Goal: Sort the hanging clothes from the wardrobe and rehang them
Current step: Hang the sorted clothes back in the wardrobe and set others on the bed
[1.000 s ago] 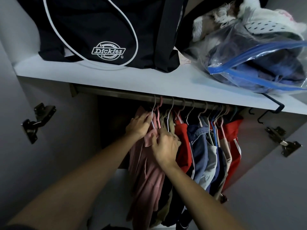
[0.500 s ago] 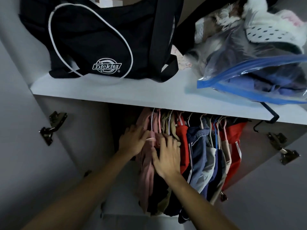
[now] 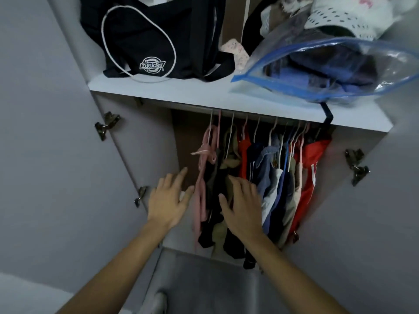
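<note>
Left hand (image 3: 169, 201): fingers straight and spread, holding nothing, just beside the pink garment (image 3: 200, 191). Right hand (image 3: 243, 207): fingers extended, slightly apart, laid flat on the dark hanging clothes (image 3: 260, 177) (hangers bunched toward the right). Above: white shelf (image 3: 172, 92) bearing black bag (image 3: 147, 37), zip bag (image 3: 340, 66).

both hands (image 3: 169, 201) (image 3: 242, 208) let go, now lower, apparently clear of the clothes (image 3: 267, 175).

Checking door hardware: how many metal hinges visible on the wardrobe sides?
3. Upper left hinge; lower left hinge, beside the left hand; right hinge. A lower right one may be hidden by clothes.
</note>
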Motion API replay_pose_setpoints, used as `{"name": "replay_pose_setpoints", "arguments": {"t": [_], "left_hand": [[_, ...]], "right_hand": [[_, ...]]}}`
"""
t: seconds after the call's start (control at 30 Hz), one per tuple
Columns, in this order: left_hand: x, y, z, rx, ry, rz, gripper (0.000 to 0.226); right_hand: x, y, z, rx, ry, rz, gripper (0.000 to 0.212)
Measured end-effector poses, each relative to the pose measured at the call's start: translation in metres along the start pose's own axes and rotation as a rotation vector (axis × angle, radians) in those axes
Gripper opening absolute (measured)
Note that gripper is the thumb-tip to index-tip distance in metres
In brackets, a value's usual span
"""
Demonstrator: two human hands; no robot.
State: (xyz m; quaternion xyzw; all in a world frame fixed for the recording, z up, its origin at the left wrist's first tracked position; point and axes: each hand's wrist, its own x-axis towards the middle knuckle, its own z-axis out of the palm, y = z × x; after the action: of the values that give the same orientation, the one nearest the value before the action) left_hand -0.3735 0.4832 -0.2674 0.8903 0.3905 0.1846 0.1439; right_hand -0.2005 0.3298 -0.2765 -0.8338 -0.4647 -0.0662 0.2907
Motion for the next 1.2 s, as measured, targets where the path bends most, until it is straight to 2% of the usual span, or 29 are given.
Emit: {"name": "replay_pose_setpoints", "arguments": {"t": [0.27,0.37,0.53,0.7,0.93,1.1,1.2], "left_hand": [[-0.085,-0.006,-0.067,0.06,0.077,-0.022,0.069],[-0.113,-0.017,-0.089,0.056,0.11,-0.007,0.068],[-0.172,-0.052,-0.13,0.048,0.165,-0.024,0.064],[-0.25,-0.103,-0.164,0.014,0.218,-0.119,0.061],[-0.379,-0.159,-0.204,0.065,0.336,-0.446,0.06],[-0.456,-0.173,-0.221,0.167,0.436,-0.729,0.062],[-0.501,-0.167,-0.223,0.267,0.484,-0.939,0.062]], "right_hand": [[-0.035,-0.049,-0.026,0.102,0.034,-0.061,0.052],[-0.049,-0.077,-0.025,0.124,0.001,-0.092,0.054],[-0.081,-0.139,-0.006,0.194,-0.08,-0.15,0.058],[-0.119,-0.221,0.014,0.259,-0.135,-0.284,0.058],[-0.204,-0.334,0.046,0.447,-0.344,-0.5,0.051],[-0.248,-0.381,0.057,0.568,-0.536,-0.746,0.046],[-0.268,-0.403,0.07,0.627,-0.681,-0.89,0.05]]}}
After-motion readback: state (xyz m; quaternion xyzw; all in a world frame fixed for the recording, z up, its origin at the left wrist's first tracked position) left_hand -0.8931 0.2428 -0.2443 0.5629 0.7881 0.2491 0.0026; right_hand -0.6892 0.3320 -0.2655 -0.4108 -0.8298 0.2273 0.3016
